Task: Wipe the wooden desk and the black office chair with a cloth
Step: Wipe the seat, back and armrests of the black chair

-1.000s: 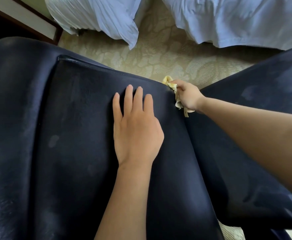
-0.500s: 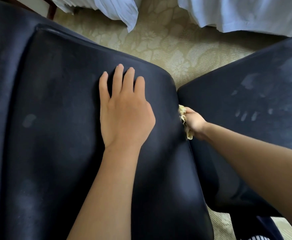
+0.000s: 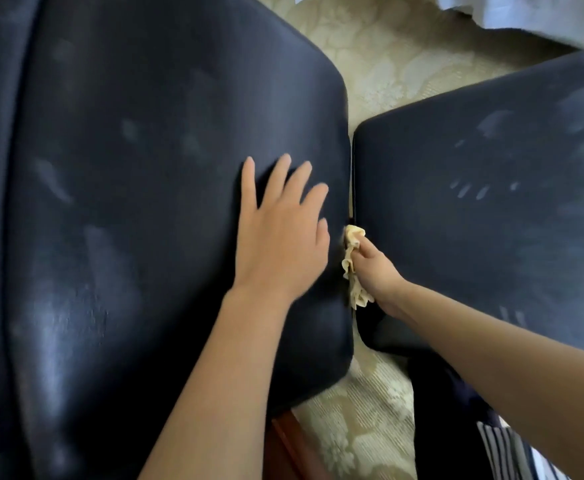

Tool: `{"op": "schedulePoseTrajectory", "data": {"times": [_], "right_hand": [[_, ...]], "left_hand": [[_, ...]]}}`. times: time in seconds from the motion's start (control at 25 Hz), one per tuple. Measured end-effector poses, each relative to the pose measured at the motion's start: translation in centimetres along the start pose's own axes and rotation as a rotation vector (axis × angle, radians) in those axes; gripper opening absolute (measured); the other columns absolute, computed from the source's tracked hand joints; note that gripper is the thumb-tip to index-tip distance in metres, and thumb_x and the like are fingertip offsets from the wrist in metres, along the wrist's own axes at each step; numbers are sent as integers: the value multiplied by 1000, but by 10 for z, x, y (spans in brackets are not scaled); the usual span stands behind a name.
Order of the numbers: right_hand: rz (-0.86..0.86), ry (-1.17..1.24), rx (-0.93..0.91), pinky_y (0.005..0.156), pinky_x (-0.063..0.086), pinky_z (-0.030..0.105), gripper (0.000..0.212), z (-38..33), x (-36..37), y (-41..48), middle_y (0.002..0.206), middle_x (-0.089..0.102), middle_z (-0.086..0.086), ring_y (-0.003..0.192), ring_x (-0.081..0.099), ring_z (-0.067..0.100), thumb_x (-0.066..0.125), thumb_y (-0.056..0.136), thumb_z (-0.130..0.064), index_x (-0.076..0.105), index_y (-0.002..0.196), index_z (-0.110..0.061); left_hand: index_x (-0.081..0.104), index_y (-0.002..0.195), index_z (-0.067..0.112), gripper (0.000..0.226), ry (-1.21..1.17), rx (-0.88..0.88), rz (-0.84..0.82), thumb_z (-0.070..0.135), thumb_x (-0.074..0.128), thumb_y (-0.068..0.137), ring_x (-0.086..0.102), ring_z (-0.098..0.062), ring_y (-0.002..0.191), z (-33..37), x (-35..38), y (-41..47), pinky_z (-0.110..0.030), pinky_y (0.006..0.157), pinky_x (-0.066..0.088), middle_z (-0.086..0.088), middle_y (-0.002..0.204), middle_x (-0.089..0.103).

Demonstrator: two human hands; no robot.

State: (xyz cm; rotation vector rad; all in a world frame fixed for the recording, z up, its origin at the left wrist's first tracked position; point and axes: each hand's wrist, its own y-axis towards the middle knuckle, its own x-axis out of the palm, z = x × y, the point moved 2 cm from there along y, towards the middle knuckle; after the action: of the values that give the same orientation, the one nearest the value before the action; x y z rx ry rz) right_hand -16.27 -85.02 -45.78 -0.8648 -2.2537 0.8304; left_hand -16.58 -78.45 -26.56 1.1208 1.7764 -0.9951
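The black office chair fills the view: its large padded back (image 3: 127,220) on the left and a second black cushion (image 3: 484,220) on the right, with a narrow gap between them. My left hand (image 3: 280,233) lies flat on the left cushion, fingers straight and spread. My right hand (image 3: 375,268) grips a crumpled pale yellow cloth (image 3: 352,268) and presses it against the right side edge of the left cushion, in the gap. Smears and finger marks show on both cushions.
A beige patterned carpet (image 3: 370,410) shows between and below the cushions. White bedding (image 3: 543,15) hangs at the top right. A reddish wooden edge (image 3: 283,441) sits at the bottom centre, and striped fabric (image 3: 512,452) at the bottom right.
My right hand has slid the cloth down the cushion's side edge, from its top corner toward me. The left hand stays flat on the cushion. The view has dropped closer.
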Motion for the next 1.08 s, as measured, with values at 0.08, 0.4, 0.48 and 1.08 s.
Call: {"op": "schedulePoseTrajectory", "data": {"times": [0.08, 0.4, 0.48, 1.08], "right_hand": [[-61, -50, 56, 74, 50, 22, 43, 30, 3, -21, 109, 62, 4, 88, 59, 13, 33, 99, -17, 43, 138, -31], [-130, 372, 205, 63, 57, 34, 41, 100, 23, -102, 104, 66, 19, 90, 66, 40, 33, 101, -9, 40, 138, -24], [-119, 524, 233, 73, 58, 45, 37, 104, 30, -111, 80, 60, 13, 74, 62, 33, 30, 98, -1, 43, 130, -17], [-29, 815, 710, 90, 50, 39, 37, 94, 32, -105, 136, 48, 16, 120, 51, 36, 30, 101, -9, 45, 134, -3]], "left_hand": [[44, 138, 21, 47, 62, 20, -85, 34, 40, 93, 14, -24, 145, 20, 11, -41, -52, 113, -10, -3, 152, 32], [42, 140, 19, 57, 232, 62, -130, 30, 26, 86, 16, -26, 145, 37, 18, -123, -53, 114, -3, -5, 152, 33], [41, 141, 18, 56, 230, 84, -126, 28, 27, 88, 15, -26, 145, 36, 21, -132, -51, 115, 0, -6, 152, 33], [52, 131, 15, 47, 154, 36, -61, 17, 44, 85, 23, -27, 143, 39, 27, -135, -50, 115, 7, -6, 145, 45]]}}
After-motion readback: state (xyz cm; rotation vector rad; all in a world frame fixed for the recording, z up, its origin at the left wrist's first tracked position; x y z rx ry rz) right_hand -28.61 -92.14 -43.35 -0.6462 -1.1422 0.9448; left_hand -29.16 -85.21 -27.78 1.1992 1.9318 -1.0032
